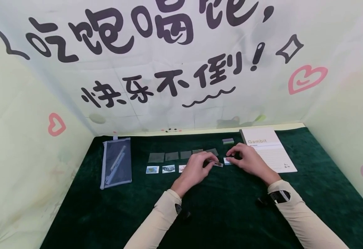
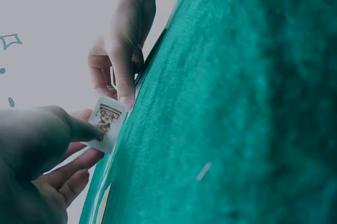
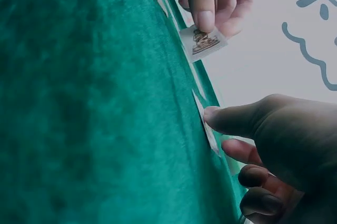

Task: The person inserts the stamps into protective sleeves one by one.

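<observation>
My left hand (image 1: 197,166) pinches a small picture card (image 2: 108,118) between thumb and fingers. It has a brown printed picture and a pale, see-through border, and is raised tilted off the cloth. Just to the right, the right hand (image 1: 248,159) is low over another small card (image 1: 227,161) lying on the cloth. Its thumb touches that card (image 3: 207,124) in the right wrist view, with the other fingers loosely bent beside it. More picture cards (image 1: 168,168) lie in a row to the left, partly hidden by my left hand. Behind them runs a row of clear plastic sleeves (image 1: 156,157).
A dark green cloth (image 1: 219,214) covers the table. At left lies a zipped mesh pouch (image 1: 125,173) with pens in it. A notebook (image 1: 281,155) marked Gambit is at right, beyond the right hand. A small block (image 1: 228,141) sits near the back edge, before a printed backdrop.
</observation>
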The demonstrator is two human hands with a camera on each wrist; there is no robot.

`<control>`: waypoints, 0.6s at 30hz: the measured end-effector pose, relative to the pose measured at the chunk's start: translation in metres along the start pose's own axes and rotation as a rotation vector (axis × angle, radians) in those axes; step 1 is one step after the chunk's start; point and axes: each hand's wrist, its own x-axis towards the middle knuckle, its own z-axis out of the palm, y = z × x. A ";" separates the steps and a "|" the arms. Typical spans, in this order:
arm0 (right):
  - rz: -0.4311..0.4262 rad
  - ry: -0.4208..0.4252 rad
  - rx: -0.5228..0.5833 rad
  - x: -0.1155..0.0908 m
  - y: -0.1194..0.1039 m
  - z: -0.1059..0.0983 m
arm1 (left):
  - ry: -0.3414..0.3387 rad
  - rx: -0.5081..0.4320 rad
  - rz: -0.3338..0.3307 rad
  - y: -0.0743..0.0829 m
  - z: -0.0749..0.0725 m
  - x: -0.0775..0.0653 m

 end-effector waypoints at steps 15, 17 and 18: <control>-0.096 -0.003 -0.010 0.028 -0.025 0.019 | 0.028 -0.302 -0.125 -0.009 -0.005 -0.025; -0.106 -0.010 -0.019 0.031 -0.028 0.025 | 0.032 -0.321 -0.137 -0.009 -0.005 -0.026; -0.106 -0.014 -0.024 0.033 -0.030 0.028 | 0.033 -0.334 -0.142 -0.008 -0.006 -0.027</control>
